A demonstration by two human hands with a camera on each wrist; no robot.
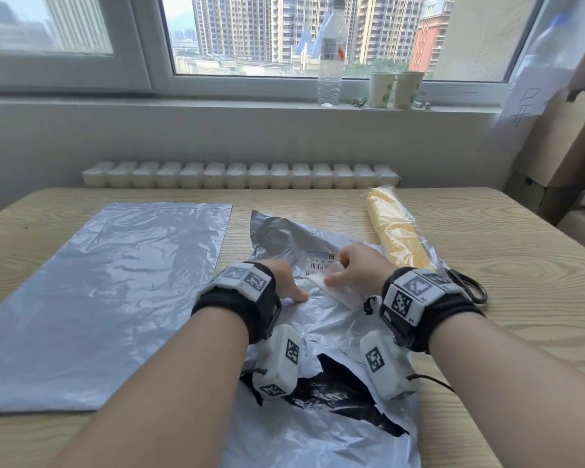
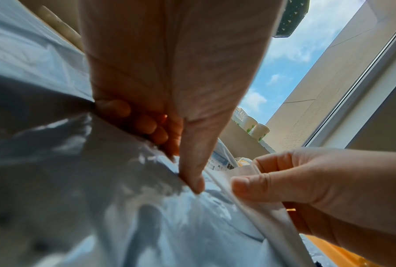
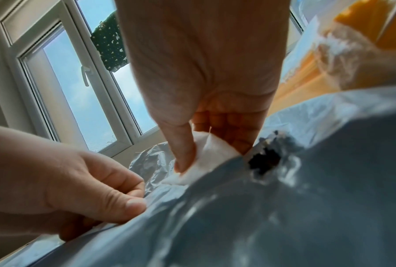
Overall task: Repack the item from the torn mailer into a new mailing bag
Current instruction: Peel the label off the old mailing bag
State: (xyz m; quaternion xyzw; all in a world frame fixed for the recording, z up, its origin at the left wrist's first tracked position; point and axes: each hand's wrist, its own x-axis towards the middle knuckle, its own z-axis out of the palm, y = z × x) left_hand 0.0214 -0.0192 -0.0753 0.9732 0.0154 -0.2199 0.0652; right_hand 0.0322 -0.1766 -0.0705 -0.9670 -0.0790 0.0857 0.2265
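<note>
A crumpled grey torn mailer (image 1: 321,430) lies in the table's middle, its black inside showing through rips. My left hand (image 1: 286,282) holds a fold of it down, fingers curled and thumb pressed on the plastic (image 2: 133,207). My right hand (image 1: 355,271) pinches a white shipping label (image 1: 335,288) between thumb and fingers; one end of the label (image 3: 208,153) is lifted off the mailer. The yellow item (image 1: 397,231), wrapped in clear film, lies to the right of the mailer. A flat new grey mailing bag (image 1: 105,298) lies to the left.
Black-handled scissors (image 1: 468,287) rest just right of my right wrist, by the yellow item. On the windowsill beyond stand a water bottle (image 1: 331,55) and two paper cups (image 1: 395,89). Cardboard boxes (image 1: 561,146) stand at the far right.
</note>
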